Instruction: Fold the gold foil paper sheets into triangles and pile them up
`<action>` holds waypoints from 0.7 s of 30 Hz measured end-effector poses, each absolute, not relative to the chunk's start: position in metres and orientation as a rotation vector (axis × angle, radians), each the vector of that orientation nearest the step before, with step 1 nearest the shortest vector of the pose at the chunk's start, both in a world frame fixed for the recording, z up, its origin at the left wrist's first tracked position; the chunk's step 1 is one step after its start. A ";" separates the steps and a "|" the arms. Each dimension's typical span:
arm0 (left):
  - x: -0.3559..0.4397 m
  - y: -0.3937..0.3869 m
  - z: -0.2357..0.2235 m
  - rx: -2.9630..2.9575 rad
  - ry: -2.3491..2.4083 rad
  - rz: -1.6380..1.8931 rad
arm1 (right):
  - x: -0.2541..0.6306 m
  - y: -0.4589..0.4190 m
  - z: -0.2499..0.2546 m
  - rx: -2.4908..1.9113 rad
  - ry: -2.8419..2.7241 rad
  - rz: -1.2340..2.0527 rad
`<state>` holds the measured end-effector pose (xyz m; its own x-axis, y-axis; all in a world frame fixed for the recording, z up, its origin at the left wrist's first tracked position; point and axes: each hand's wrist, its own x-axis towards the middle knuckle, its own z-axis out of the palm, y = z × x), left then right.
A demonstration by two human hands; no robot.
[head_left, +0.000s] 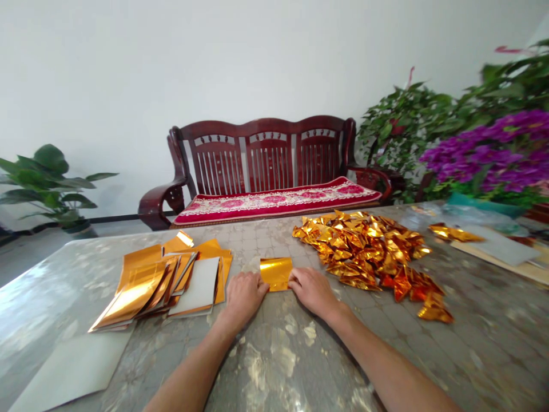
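A small sheet of gold foil paper lies on the table between my two hands. My left hand is closed at its left edge, with thumb and fingers pinching the lower corner. On the opposite side my right hand pinches the right edge, fingers curled. Left of my left hand is a loose stack of gold foil sheets, one showing its pale back. A heap of folded gold foil pieces spreads to the right of my right hand.
A patterned covering lies over the table. One larger pale sheet rests at the front left. Cardboard and paper pieces lie at the right, near purple flowers. Behind the table stands a wooden bench; a potted plant is at left.
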<state>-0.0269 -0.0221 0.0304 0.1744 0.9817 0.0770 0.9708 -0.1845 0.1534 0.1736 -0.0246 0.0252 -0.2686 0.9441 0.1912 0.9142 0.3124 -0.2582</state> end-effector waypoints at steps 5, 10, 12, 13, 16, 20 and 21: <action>-0.033 -0.020 0.027 2.282 1.921 0.286 | 0.176 -0.026 0.021 -1.651 -2.274 0.102; -0.035 -0.018 0.028 2.234 1.921 0.266 | 0.177 -0.027 0.020 -1.638 -2.289 0.078; -0.034 -0.018 0.029 2.243 1.930 0.254 | 0.177 -0.027 0.021 -1.639 -2.292 0.058; -0.033 -0.018 0.029 2.257 1.932 0.252 | 0.177 -0.027 0.021 -1.639 -2.292 0.048; -0.031 -0.019 0.030 2.315 1.942 0.254 | 0.176 -0.027 0.020 -1.643 -2.289 0.023; -0.029 -0.024 0.030 2.365 1.950 0.316 | 0.176 -0.029 0.018 -1.613 -2.292 -0.032; -0.029 -0.025 0.030 2.392 1.934 0.377 | 0.176 -0.030 0.017 -1.596 -2.290 -0.056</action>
